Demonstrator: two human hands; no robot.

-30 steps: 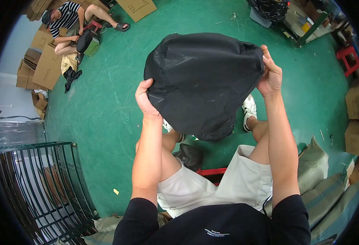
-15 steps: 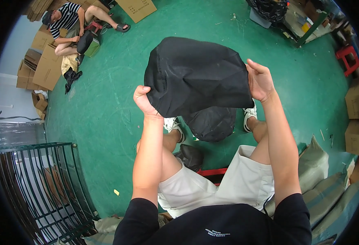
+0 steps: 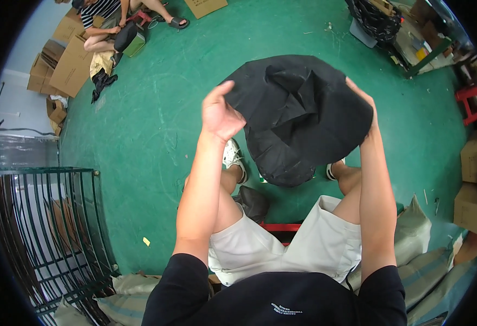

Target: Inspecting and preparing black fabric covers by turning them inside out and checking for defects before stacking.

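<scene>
A baggy piece of black fabric, rounded at its far edge and creased in the middle, hangs in front of me between my two hands. My left hand is at its left edge, thumb raised and the other fingers partly hidden by the cloth. Along the right edge, my right hand grips the fabric, most of its fingers out of sight. Below, between my feet, sits another rounded black fabric piece, partly covered by the held one. Where one ends and the other begins is hard to make out.
A dark bag lies by my left leg, near a red stool edge. A green metal rack stands at left, sacks at right. Another person sits far left beside cardboard boxes. A red stool stands far right.
The held fabric has shifted right and turned, its smooth face now crumpled and its rim rounded. Both hands have moved right; the left one has also risen.
</scene>
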